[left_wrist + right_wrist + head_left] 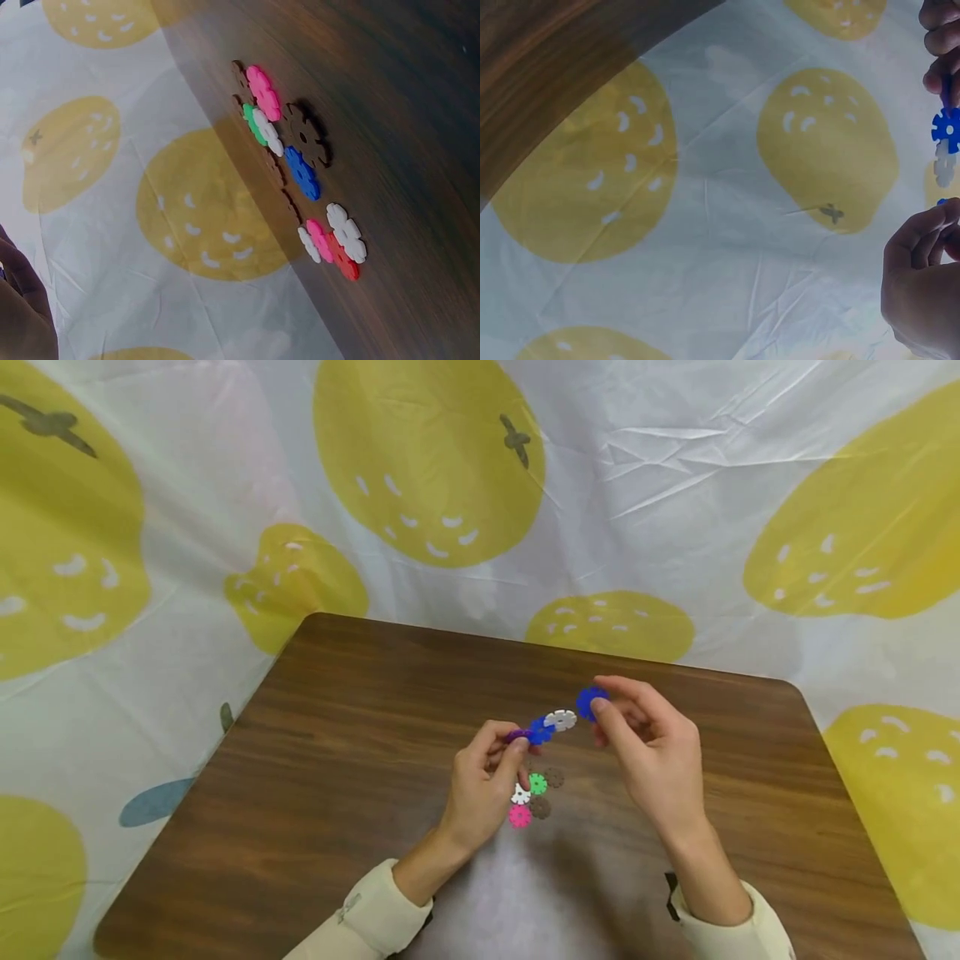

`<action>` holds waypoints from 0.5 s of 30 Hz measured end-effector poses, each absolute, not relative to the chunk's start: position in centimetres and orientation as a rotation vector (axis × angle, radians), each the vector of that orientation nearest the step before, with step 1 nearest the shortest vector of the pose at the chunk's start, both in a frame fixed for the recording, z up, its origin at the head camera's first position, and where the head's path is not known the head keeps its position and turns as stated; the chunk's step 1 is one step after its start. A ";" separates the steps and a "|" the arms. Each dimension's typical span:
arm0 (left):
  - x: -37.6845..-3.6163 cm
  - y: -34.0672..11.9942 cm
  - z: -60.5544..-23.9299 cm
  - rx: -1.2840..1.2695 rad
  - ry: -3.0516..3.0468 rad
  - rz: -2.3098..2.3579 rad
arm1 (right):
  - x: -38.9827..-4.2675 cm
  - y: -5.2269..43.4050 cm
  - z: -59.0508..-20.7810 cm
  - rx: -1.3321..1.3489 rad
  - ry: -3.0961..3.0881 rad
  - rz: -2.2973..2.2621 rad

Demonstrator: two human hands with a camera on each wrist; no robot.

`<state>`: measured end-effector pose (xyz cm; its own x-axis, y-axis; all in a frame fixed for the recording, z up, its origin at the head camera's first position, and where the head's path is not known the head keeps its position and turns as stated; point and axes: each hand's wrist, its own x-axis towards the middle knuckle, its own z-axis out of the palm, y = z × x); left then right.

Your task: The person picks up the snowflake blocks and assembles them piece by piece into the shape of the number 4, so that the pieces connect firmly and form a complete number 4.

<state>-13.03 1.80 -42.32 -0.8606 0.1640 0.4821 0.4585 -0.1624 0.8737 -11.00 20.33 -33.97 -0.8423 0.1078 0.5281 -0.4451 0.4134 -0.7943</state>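
Note:
Above the table, my left hand [480,789] pinches the purple disc [517,736] at the end of a short chain of notched plastic interlocking discs. A blue disc [541,732] follows the purple one, and a white disc [561,720] forms the chain's far end. My right hand [667,768] pinches a separate blue disc [588,702] between thumb and fingers, a small gap from the white disc. In the right wrist view, the chain's blue disc [946,130] and white disc [945,165] hang between both hands; the right hand's disc is mostly hidden.
Loose discs lie on the brown wooden table [360,693] below the hands, including a pink disc [520,816], a green disc [537,783] and brown ones. The left wrist view also shows a red disc [343,262]. A lemon-print cloth [637,527] surrounds the table.

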 end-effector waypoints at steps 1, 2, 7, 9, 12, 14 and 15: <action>-13.0 1.9 -42.2 -0.722 -1.884 -2.132 | -10.9 20.3 -33.9 0.291 -2.161 1.432; -13.0 1.9 -42.2 -0.724 -1.881 -2.131 | -10.9 20.3 -33.8 0.300 -2.156 1.423; -13.1 1.9 -42.1 -0.719 -1.871 -2.125 | -10.9 20.1 -33.9 0.311 -2.162 1.396; -13.1 1.8 -42.0 -0.715 -1.873 -2.124 | -10.9 20.0 -34.1 0.301 -2.179 1.389; -12.9 1.8 -42.0 -0.714 -1.883 -2.124 | -10.9 19.9 -34.3 0.278 -2.207 1.373; -12.8 1.9 -42.1 -0.719 -1.879 -2.127 | -10.7 19.8 -34.3 0.265 -2.218 1.363; -12.8 2.0 -42.1 -0.719 -1.877 -2.127 | -10.6 19.7 -34.3 0.256 -2.222 1.358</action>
